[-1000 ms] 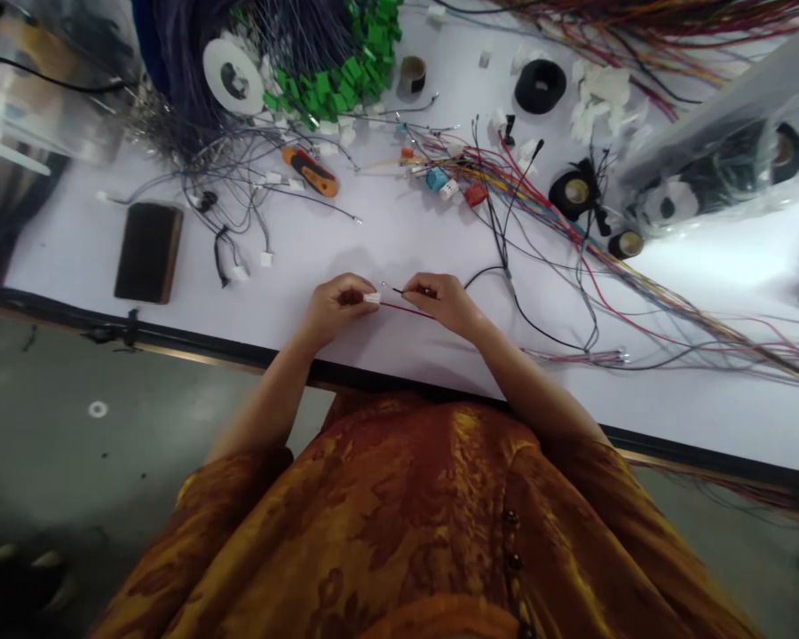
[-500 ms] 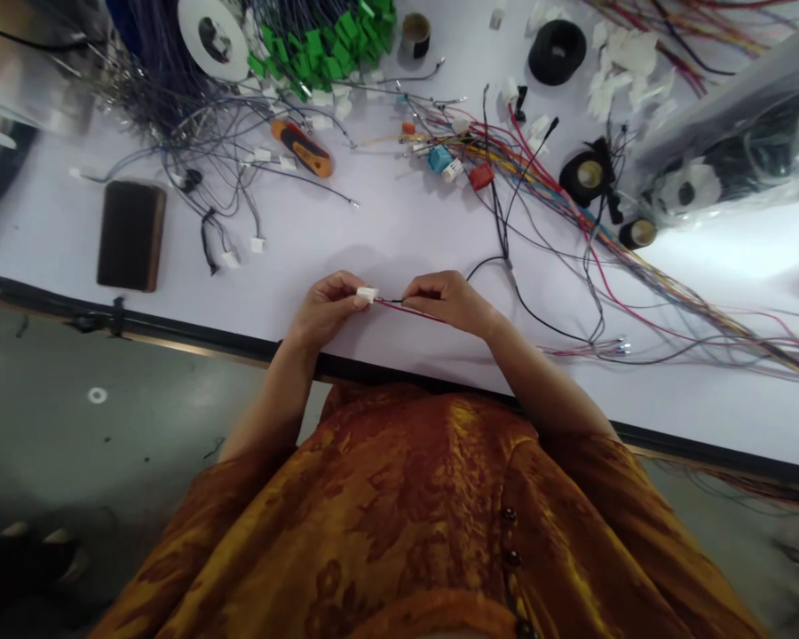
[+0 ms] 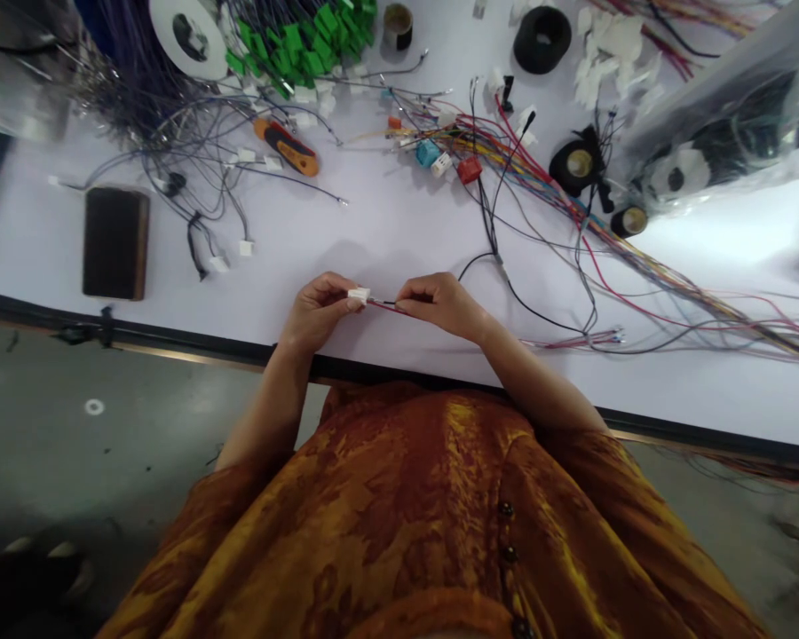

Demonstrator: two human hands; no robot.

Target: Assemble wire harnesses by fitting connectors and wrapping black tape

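Note:
A small white connector [image 3: 359, 294] is pinched between the thumb and fingers of my left hand [image 3: 318, 312], just above the table near its front edge. My right hand [image 3: 443, 306] grips a thin black wire [image 3: 387, 303] close to the connector's right side. Alongside it a red wire [image 3: 381, 306] also runs from the connector towards my right hand. Whether the black wire's tip sits inside the connector is too small to tell. Behind my right hand, black wires [image 3: 539, 318] join a larger bundle of coloured wires [image 3: 616, 248].
A dark phone-like block [image 3: 115, 242] and an orange-black cutter [image 3: 286, 146] lie to the left. Green connectors [image 3: 312, 44] are heaped at the back. Red [image 3: 470, 169] and blue connectors [image 3: 427, 153] sit among wires. Tape rolls [image 3: 541, 40] and a plastic bag [image 3: 719, 133] stand at right.
The camera view has shifted slightly, moving the table items a little left in the picture. My right hand sits slightly closer to the connector; both hands keep their hold.

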